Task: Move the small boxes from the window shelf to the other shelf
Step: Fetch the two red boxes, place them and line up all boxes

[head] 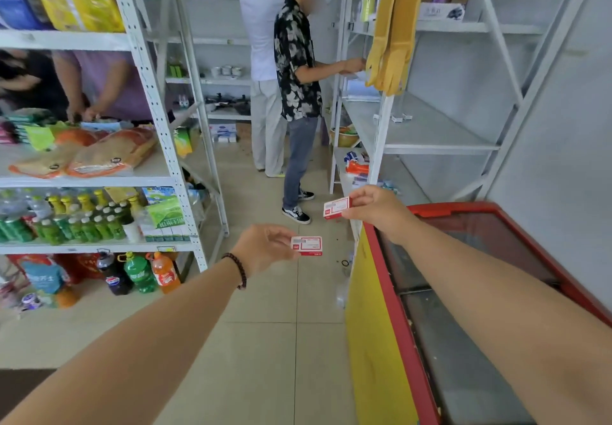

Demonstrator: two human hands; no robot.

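My left hand [265, 248] is stretched out over the aisle floor and pinches a small red-and-white box [307, 246] by its left end. My right hand [376, 207] is held higher and to the right, above the corner of the freezer, and grips a second small red-and-white box [336, 207] that sticks out to its left. A white metal shelf [430, 133] stands ahead on the right, with a few tiny white boxes [397, 118] near its front post. Another white shelf [155, 176] on the left holds goods.
A red-and-yellow chest freezer [381, 342] fills the lower right. Two people [298, 77] stand in the aisle ahead at the right shelf. Another person [106, 83] works behind the left shelf. Yellow rubber gloves [390, 44] hang from the right shelf. Bottles [139, 272] line the floor.
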